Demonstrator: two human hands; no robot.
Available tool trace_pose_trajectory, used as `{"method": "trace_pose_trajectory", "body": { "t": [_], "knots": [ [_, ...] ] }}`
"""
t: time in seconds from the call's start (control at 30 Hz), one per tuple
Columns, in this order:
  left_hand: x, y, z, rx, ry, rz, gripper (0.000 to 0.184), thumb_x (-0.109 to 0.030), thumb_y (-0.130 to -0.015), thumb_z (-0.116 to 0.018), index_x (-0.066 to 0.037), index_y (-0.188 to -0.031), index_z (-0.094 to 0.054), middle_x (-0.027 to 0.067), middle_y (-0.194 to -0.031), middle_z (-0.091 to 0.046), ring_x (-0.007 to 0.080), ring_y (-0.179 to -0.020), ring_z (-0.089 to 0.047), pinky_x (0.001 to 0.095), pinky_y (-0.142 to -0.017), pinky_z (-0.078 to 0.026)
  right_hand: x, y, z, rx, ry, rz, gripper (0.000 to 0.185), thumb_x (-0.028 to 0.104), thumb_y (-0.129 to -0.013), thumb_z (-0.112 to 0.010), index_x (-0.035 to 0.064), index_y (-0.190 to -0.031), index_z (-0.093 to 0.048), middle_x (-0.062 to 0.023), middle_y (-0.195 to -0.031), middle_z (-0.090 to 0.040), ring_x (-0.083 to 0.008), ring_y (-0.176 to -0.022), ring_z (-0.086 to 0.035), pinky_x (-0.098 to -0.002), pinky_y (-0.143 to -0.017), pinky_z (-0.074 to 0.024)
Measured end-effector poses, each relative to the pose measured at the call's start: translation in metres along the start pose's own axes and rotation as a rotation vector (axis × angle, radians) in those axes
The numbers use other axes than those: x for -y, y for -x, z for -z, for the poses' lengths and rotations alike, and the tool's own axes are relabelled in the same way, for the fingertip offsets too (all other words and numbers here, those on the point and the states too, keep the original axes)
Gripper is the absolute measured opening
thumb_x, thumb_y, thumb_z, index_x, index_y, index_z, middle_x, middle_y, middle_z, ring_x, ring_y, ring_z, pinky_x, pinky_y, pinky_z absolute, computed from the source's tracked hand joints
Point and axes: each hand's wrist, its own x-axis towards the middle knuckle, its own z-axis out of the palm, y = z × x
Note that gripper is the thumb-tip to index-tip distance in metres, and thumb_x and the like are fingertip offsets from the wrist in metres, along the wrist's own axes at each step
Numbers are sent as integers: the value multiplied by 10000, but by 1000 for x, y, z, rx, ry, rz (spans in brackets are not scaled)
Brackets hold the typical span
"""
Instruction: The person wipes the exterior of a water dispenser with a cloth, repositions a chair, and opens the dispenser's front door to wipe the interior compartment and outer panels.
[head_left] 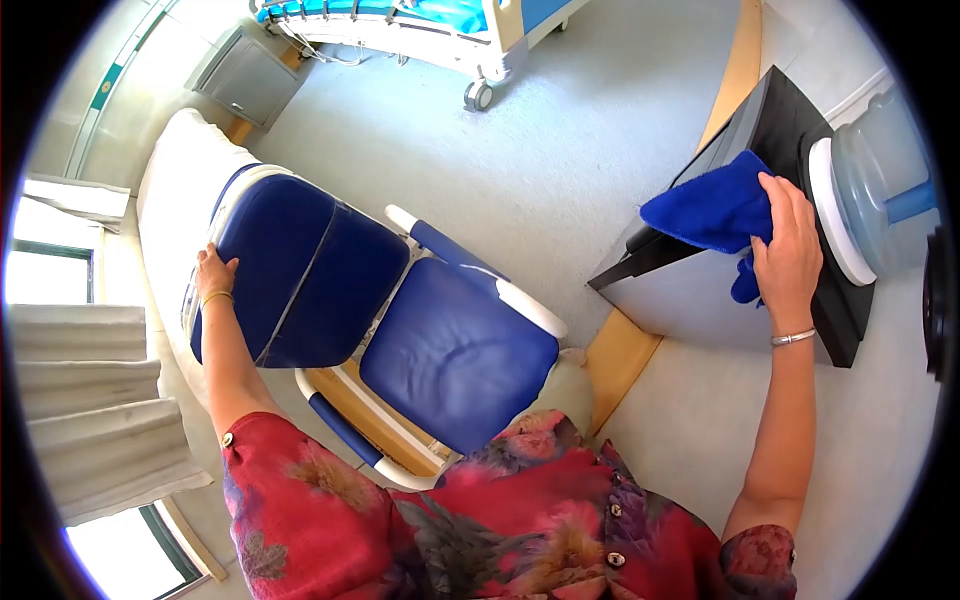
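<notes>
A blue cleaning cloth (708,208) hangs from my right hand (790,245), its fingers closed round one end. Both are in front of the black top of a water dispenser (770,120). On the left, my left hand (213,275) rests at the outer edge of a dark blue padded chair back (270,260), thumb spread from the fingers. Most of those fingers lie along the edge, and I see nothing held in them. Nearer to me is the chair's lighter blue seat (455,350), creased in the middle, with an armrest (450,245) on its far side.
A clear water bottle (885,190) stands on the dispenser at the right. At the back is a wheeled bed (420,40) with a caster (479,95) on the grey floor (560,130). A grey cabinet (245,78) and pale curtains (100,400) are on the left.
</notes>
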Motion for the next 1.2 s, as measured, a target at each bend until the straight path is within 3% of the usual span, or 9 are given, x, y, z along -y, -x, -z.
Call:
{"method": "trace_pose_trajectory", "body": {
  "t": [0.17, 0.3, 0.33, 0.43, 0.6, 0.7, 0.77, 0.93, 1.2],
  "knots": [
    [4, -9, -5, -22, 4, -4, 644, -237, -748, -668, -52, -1286, -366, 171, -1295, -400, 325, -1181, -410, 375, -967, -371, -1, -1, 1, 10, -18, -39, 638, -69, -556, -689, 106, -1139, -500, -83, -1133, -504, -265, -1043, -489, -339, -847, -433],
    [-15, 8, 20, -6, -13, 91, 625, -285, -728, -679, -148, -1271, -402, 171, -1289, -406, 340, -1173, -410, 385, -955, -376, -2, 1, -4, 22, -9, -57, 664, -105, -543, -659, 121, -1148, -505, -82, -1153, -507, -268, -1056, -490, -333, -853, -431],
    [2, -8, -1, -40, 60, 74, 624, -310, -710, -693, -186, -1256, -418, 154, -1281, -419, 344, -1156, -422, 398, -947, -374, -5, 2, -6, 19, 13, -36, 674, -116, -542, -646, 119, -1156, -501, -84, -1163, -504, -270, -1067, -486, -331, -864, -425],
    [32, -19, -24, -132, 218, -52, 654, -315, -699, -701, -150, -1261, -410, 147, -1272, -431, 353, -1146, -424, 415, -948, -365, -6, 0, -6, 9, -1, -8, 660, -156, -541, -565, 86, -1153, -507, -100, -1154, -516, -279, -1069, -490, -337, -882, -407],
    [92, -25, -47, -74, 184, -50, 768, -502, -703, -633, -74, -1287, -376, 205, -1289, -402, 361, -1194, -376, 412, -995, -296, -14, 2, -10, 22, -1, 13, 634, -145, -575, -476, 63, -1174, -495, -105, -1171, -512, -281, -1103, -472, -336, -937, -369],
    [115, -22, -62, 3, 86, 122, 873, -637, -691, -547, -67, -1318, -338, 217, -1302, -384, 353, -1223, -344, 414, -1019, -251, -25, 7, -14, 50, -38, 13, 649, -151, -588, -452, 63, -1200, -474, -98, -1195, -502, -272, -1129, -456, -336, -968, -344],
    [112, -11, -52, 29, 68, 37, 921, -686, -689, -497, -57, -1335, -309, 221, -1308, -376, 352, -1239, -321, 428, -1031, -225, -34, 10, -17, 62, 0, 31, 650, -149, -600, -454, 62, -1215, -459, -98, -1202, -497, -270, -1136, -451, -339, -976, -335],
    [87, 10, -50, -57, -168, 149, 843, -684, -670, -523, -164, -1315, -366, 116, -1296, -415, 353, -1166, -395, 429, -940, -372, -45, 15, -19, 65, -4, 85, 616, -141, -643, -462, 69, -1221, -453, -92, -1212, -489, -268, -1140, -448, -341, -979, -334],
    [80, 12, -41, -3, -130, 136, 871, -699, -647, -533, -124, -1287, -398, 129, -1263, -451, 330, -1172, -399, 408, -939, -362, -51, 15, -24, 70, 76, 89, 602, -120, -685, -476, 97, -1245, -429, -83, -1234, -477, -267, -1149, -445, -338, -986, -338]
  ]
}}
